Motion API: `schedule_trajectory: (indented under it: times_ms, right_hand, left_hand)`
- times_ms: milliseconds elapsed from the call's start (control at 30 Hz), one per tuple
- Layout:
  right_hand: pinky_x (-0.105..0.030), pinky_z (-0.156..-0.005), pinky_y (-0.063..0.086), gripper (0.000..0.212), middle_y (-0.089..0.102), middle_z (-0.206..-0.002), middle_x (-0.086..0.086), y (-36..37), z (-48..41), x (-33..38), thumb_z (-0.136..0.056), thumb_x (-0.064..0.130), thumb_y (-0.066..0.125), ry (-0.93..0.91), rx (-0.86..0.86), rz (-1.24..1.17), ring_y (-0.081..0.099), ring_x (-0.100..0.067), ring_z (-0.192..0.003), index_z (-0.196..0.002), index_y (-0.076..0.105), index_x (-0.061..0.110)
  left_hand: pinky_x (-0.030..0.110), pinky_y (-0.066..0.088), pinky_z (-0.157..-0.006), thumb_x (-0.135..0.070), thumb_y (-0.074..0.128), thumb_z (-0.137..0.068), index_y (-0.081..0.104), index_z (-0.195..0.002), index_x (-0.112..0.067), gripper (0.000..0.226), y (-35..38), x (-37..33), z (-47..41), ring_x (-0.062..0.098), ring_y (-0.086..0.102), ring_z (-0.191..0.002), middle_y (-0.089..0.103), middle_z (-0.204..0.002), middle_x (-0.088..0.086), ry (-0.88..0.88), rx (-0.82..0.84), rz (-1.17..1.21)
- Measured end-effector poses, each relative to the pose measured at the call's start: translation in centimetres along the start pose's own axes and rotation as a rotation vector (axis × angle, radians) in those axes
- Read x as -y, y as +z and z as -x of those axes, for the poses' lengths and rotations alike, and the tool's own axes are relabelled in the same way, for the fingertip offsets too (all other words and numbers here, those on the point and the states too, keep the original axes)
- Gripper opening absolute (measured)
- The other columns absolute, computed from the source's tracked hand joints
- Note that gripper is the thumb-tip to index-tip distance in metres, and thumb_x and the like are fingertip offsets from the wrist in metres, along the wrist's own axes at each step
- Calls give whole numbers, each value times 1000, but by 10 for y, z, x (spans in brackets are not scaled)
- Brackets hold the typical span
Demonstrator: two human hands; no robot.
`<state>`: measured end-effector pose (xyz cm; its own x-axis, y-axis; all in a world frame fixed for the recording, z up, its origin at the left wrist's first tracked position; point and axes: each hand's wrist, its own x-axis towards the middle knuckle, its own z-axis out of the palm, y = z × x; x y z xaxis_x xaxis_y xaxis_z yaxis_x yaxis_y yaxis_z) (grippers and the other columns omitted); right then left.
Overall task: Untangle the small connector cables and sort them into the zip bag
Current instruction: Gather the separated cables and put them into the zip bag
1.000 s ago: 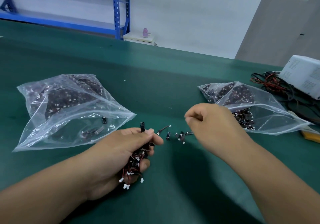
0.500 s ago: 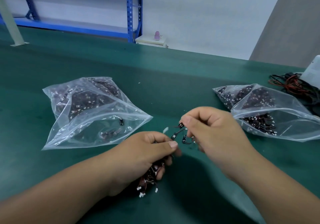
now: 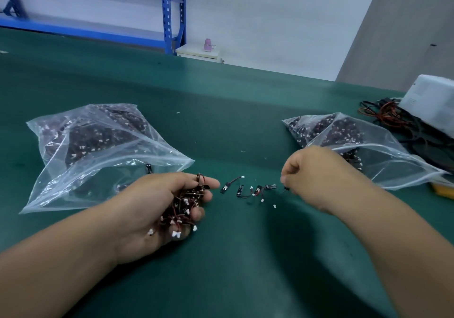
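While the left forearm is laid in from the lower left, the left hand (image 3: 157, 207) is held low over the table (image 3: 245, 268) with its palm turned toward the middle. Its grip is closed loosely, the fingers curled round a tangled bundle of connector cables (image 3: 183, 210), and white plugs are seen hanging out at the bottom of the fist.

The right forearm is brought in from the lower right. The right hand (image 3: 317, 175) is seen from the back, knuckles up and fingers curled under. At its fingertips a single cable (image 3: 285, 190) is pinched in a narrow grip, close above the table.

Between the two hands a short row of loose cables (image 3: 248, 190) is laid on the table, touched by neither hand.

The left zip bag (image 3: 98, 155), partly filled with cables, is spread beyond the left hand, with one corner reaching close to the left fingers. The right zip bag (image 3: 383, 153) is laid just behind the right hand and is partly hidden by it.

Bare green surface is seen between the bags and between the forearms. At the far right, a heap of wires (image 3: 393, 118) and a white box (image 3: 432, 104) are set well apart from the hands.
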<state>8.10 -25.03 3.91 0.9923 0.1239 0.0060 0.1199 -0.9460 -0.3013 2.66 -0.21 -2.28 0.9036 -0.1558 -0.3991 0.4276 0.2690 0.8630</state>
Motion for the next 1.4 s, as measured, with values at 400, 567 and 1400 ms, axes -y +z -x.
schedule_trajectory:
  times_ms: [400, 567, 1400]
  right_hand:
    - [-21, -50, 46, 12, 72, -74, 5, -3, -2, -2, -92, 25, 63, -79, -12, -68, 62, -14, -53, -83, 69, 31]
    - [-39, -80, 59, 29, 70, -104, -3, 8, 3, -1, -87, 9, 58, -132, 61, 320, 67, -24, -90, -110, 67, 26]
    - [-30, -70, 56, 12, 59, -77, -3, 6, 6, 1, -87, 6, 58, -128, 187, 499, 62, -25, -75, -86, 67, 14]
  left_hand:
    - [19, 35, -40, -23, 72, -67, 74, -83, -18, 17, 1, 0, 4, 19, 52, -46, 69, -80, 10, 76, -29, 23]
    - [16, 31, -36, -24, 71, -71, 73, -84, -18, 14, 8, -4, 13, 17, 51, -47, 65, -76, 9, 81, 16, 0]
    - [16, 28, -35, -14, 59, -91, 71, -90, -13, 13, 18, -7, 21, 16, 51, -47, 65, -75, 9, 68, -41, -62]
